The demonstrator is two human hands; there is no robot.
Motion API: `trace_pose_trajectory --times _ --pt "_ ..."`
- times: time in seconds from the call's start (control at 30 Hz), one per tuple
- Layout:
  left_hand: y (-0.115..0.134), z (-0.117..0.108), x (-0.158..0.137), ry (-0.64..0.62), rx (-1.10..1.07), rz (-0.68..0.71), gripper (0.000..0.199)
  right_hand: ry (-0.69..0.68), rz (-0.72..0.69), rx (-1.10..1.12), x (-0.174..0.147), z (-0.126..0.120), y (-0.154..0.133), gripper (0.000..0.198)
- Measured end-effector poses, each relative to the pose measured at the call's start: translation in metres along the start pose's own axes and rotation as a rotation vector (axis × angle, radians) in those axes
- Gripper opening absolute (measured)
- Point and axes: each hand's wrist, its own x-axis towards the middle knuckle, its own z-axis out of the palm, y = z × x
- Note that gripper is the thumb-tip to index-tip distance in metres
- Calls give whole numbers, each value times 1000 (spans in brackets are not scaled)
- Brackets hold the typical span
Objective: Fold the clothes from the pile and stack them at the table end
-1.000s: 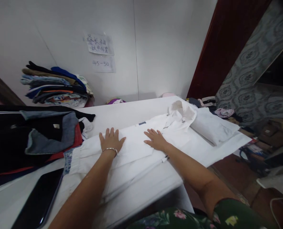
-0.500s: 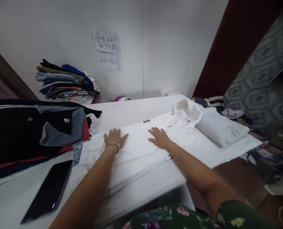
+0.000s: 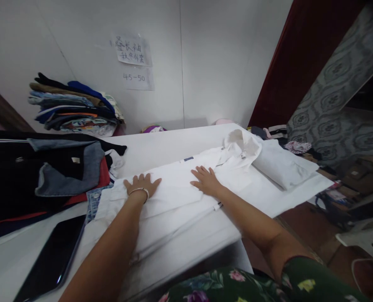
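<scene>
— "Garment [image 3: 175,186], white, one piece. Where is it entered?"

— "Worktop [image 3: 161,147], centre. It is laid lengthwise across the white surface, with a hood-like part [image 3: 244,147] bunched up at its right end, a gathered hem at its left end, and a dark blue label [image 3: 189,159] set near the far edge."

— "How is contact recorded?"

— "Left hand [image 3: 141,184]: placed palm down on the garment, toward the gathered hem; fingers open and spread. A silver-coloured bracelet [image 3: 145,192] is worn at the wrist. Right hand [image 3: 207,180]: placed palm down on the garment, nearer the hood-like part; fingers open and slightly parted."

— "Items listed to the left?"

— "Black garment [image 3: 6,172], over which a grey-blue denim piece [image 3: 90,167] is laid; red cloth [image 3: 104,174] is seen at their edge. Blue denim [image 3: 93,201], placed at the hem of the white garment; how far it is covered cannot be told. Phone [image 3: 52,256], dark-screened, laid near the front."

— "And the rear and right?"

— "Stack of folded clothes [image 3: 76,107], mixed colours, placed by the wall. Paper notices [image 3: 134,51], two, handwritten, fixed above; the lower is marked 45-50. White bundle [image 3: 283,163], placed just beside the hood-like part; its material cannot be told."
</scene>
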Motion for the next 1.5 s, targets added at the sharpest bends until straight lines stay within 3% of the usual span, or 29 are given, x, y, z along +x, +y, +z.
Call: trace_pose_trajectory --times 0.1,0.2,0.3,0.4,0.5,0.67,0.77,0.9,1.03,1.1,1.17,1.27,1.4,1.5 --pt "1 -1 -1 -11 7 -8 81 34 -113 6 -10 0 -17 62" --pt "0 0 0 0 7 -12 80 -55 -250 -23 -18 8 -30 63" --pt "0 -1 0 10 -1 -22 79 -70 -283 -68 -21 18 -32 62" --pt "8 -6 -4 121 5 -26 79 -46 -284 -80 -21 22 -30 61" --pt "26 -6 -16 192 6 99 78 -31 -281 -67 -21 20 -32 60" --pt "48 16 -32 63 23 280 74 -54 -306 140 -19 6 -22 54" --pt "49 24 -33 80 36 285 73 147 -208 248 -11 -15 12 48" --pt "47 23 -31 61 35 282 74 445 40 114 5 -63 88 45" --pt "46 26 -26 69 22 282 75 638 502 10 9 -113 169 53" --pt "45 30 -22 89 24 274 74 729 736 70 5 -126 200 60" --pt "44 33 -19 99 35 263 73 768 874 136 1 -130 223 65" --pt "44 34 -18 82 63 258 74 750 913 187 1 -127 239 70" --pt "46 30 -21 51 71 278 75 717 858 213 9 -123 239 77" --pt "47 28 -22 42 81 261 75 718 838 235 12 -125 233 60"
